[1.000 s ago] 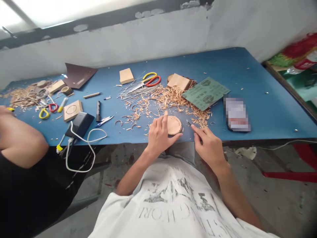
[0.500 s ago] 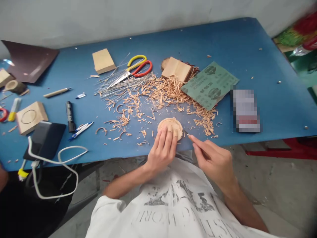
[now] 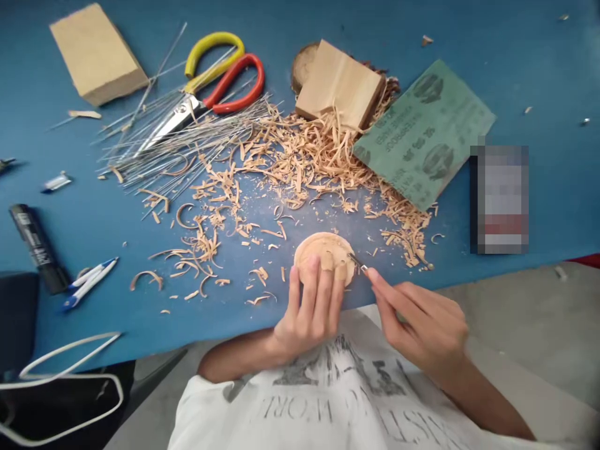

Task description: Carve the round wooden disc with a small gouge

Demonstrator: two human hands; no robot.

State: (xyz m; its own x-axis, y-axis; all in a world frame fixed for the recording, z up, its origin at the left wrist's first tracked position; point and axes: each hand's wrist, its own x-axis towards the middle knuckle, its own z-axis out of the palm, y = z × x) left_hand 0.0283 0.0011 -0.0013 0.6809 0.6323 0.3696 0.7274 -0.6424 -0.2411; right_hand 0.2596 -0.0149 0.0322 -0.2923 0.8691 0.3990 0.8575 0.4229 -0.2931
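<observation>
A round wooden disc (image 3: 328, 250) lies near the front edge of the blue table (image 3: 84, 231). My left hand (image 3: 309, 309) rests on the disc's near side, fingers stretched flat over it, pinning it down. My right hand (image 3: 424, 322) is closed in a pinch on a thin carving tool (image 3: 360, 264), whose metal tip touches the disc's right edge. Wood shavings (image 3: 300, 162) are strewn behind and left of the disc.
Behind the shavings lie scissors with yellow and red handles (image 3: 206, 81), a bundle of thin wires (image 3: 187, 137), two wood blocks (image 3: 96, 56) (image 3: 340, 84), green sandpaper (image 3: 424, 131) and a blurred packet (image 3: 499, 200). A black marker (image 3: 35, 247), pens (image 3: 89, 281) and a white cable (image 3: 70, 375) are at left.
The view has moved in closer and lower over the table. My left fingers slid further onto the disc, and the tool tip in my right hand now touches its right edge.
</observation>
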